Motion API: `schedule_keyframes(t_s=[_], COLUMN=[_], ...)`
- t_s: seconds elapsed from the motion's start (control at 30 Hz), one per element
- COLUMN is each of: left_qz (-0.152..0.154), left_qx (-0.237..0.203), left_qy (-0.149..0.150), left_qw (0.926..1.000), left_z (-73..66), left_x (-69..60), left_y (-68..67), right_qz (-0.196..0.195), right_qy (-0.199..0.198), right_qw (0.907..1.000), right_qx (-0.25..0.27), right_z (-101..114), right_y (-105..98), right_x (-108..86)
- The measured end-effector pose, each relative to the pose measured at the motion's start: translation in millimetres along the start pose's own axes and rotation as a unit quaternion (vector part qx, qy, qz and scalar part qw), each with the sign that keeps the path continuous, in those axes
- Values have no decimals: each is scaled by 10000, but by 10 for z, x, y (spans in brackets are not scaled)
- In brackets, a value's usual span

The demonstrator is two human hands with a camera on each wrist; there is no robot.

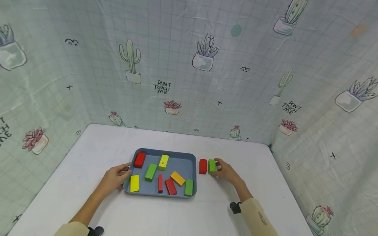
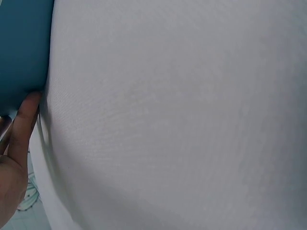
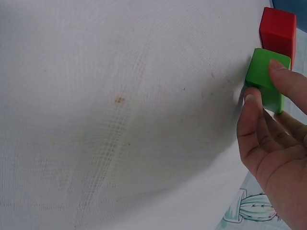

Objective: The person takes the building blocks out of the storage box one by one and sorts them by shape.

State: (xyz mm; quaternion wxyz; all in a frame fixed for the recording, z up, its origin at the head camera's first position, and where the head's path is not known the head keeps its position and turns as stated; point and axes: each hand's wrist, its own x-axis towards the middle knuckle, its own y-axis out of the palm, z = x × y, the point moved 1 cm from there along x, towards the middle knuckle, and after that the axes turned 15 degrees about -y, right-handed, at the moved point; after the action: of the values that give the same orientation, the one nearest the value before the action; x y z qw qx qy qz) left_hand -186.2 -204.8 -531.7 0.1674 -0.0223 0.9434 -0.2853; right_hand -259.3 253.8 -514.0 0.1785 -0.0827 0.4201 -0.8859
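A blue-grey tray (image 1: 180, 161) with a raised rim lies on the white table. My left hand (image 1: 116, 173) holds its left edge, with fingertips on the rim and outer wall. In the left wrist view, a straight finger (image 2: 24, 127) touches the tray (image 2: 24, 52) near its base. To the right of the tray, my right hand (image 1: 225, 171) pinches a green block (image 1: 211, 166) between thumb and fingers. A red block (image 1: 202, 166) stands just left of the green one. In the right wrist view, the green block (image 3: 269, 67) partly covers the red block (image 3: 279, 24).
Inside the tray lie several loose blocks, among them a red block (image 1: 139, 160), a yellow block (image 1: 134, 183), a green block (image 1: 151, 172) and an orange block (image 1: 178, 178). Printed cloth (image 1: 183, 65) hangs behind the white table (image 1: 165, 218) and at its sides.
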Motion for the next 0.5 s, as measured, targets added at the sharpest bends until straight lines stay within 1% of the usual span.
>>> schedule_keyframes(t_s=[0.17,0.27,0.37,0.5], left_qz=[-11,19,25,1], left_qx=[10,5,38,69], left_qy=[27,3,-58,-75], left_qw=[10000,10000,10000,9999], left_z=[-31,-47,-49,-44], left_x=[-5,-8,-7,5], left_y=[-10,-14,-19,-26], right_qz=[16,-46,-283,-799], right_qy=[55,70,-105,-384], right_qw=[10000,9997,9987,9944], right_qx=[-65,-218,-423,-575], right_z=[-5,-6,22,121], right_y=[-17,-29,-43,-73], right_x=[-22,-33,-35,-30])
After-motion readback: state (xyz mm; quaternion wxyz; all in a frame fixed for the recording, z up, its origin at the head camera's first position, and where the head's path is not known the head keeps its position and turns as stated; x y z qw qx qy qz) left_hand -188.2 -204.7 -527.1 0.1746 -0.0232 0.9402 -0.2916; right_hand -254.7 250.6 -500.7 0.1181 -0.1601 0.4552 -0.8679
